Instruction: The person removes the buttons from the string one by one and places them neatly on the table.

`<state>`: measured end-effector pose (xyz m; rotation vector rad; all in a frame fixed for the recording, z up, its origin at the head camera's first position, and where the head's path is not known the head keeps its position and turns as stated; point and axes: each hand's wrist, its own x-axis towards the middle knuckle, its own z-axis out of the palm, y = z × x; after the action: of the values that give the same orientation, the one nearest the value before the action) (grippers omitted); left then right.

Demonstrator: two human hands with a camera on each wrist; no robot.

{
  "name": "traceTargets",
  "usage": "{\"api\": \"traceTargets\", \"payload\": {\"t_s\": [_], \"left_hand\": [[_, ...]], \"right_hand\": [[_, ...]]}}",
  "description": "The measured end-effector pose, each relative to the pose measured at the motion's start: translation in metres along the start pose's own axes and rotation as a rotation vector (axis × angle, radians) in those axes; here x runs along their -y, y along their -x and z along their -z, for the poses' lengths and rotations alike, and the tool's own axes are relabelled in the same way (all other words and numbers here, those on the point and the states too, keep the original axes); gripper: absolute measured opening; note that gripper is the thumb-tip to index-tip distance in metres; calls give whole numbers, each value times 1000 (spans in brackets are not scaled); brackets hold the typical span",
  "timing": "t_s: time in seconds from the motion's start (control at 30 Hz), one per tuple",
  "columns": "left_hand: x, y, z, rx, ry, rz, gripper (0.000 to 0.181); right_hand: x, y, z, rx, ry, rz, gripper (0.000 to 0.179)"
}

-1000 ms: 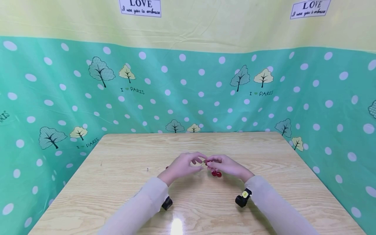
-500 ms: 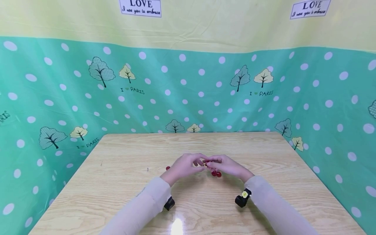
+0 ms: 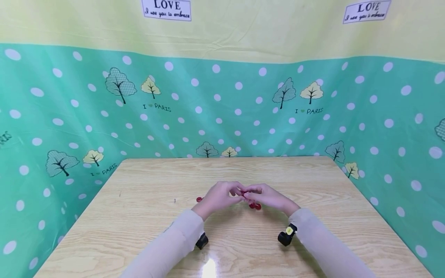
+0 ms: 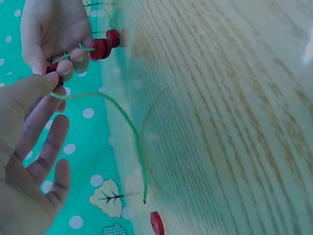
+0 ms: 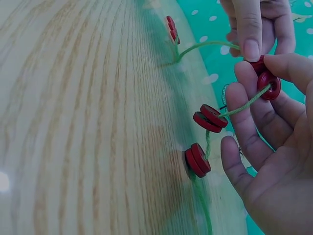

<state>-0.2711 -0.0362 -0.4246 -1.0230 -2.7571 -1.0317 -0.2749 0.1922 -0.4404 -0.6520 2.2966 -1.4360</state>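
Left hand has moved in to meet right hand; both pinch glossy round red button on green cord, likely to stop slipping; strung red buttons at four o'clock.

A red piece is held by left hand and right hand above the desk, toward its far edge; red discs are seen nearby.

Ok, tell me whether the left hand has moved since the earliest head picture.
Yes: in the head view, the left hand has shifted slightly rightward, away from the small dark mark on the tabletop.
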Motion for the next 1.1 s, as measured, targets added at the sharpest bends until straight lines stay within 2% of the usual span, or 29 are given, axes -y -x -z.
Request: {"api": "traceTargets", "payload": {"t_s": [0.27,0.47,0.8,1.1], "left_hand": [[0,0,2,-3,5,34,21],[0,0,3,-12,12,29,20],[0,2,5,-37,17,11,18],[2,3,6,-43,31,23,17]], "right_hand": [[0,2,1,-2,17,-23,45],[-2,2,1,-9,19,-29,46],[-7,3,3,-4,-8,-21,36],[-9,0,3,-19,-19,-17,28]]}}
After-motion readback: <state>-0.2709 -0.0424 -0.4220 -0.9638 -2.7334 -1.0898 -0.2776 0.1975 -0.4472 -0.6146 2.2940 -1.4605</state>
